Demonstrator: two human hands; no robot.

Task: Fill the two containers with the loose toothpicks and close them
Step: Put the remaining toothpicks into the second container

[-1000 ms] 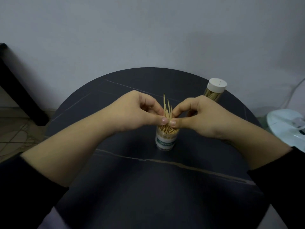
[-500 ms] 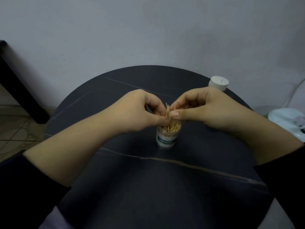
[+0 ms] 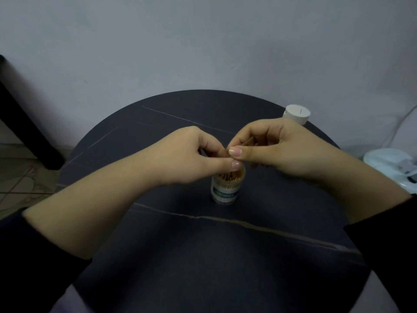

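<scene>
Right hand (image 3: 278, 152) pinches thin wooden toothpicks (image 3: 247, 142) above a clear, green-labelled plastic jar (image 3: 226, 192); left hand (image 3: 191, 159) curls alongside, its grasp unclear. A white-capped container (image 3: 297, 114) stands beyond the right hand.

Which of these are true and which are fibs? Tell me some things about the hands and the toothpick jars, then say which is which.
1. The open container stands upright in the middle of the table with toothpicks inside. True.
2. The other container at the back right has no lid. False: a white lid sits on it.
3. The left hand and the right hand meet fingertip to fingertip just above the open container. True.
4. The table is white and square. False: it is dark and round.
</scene>
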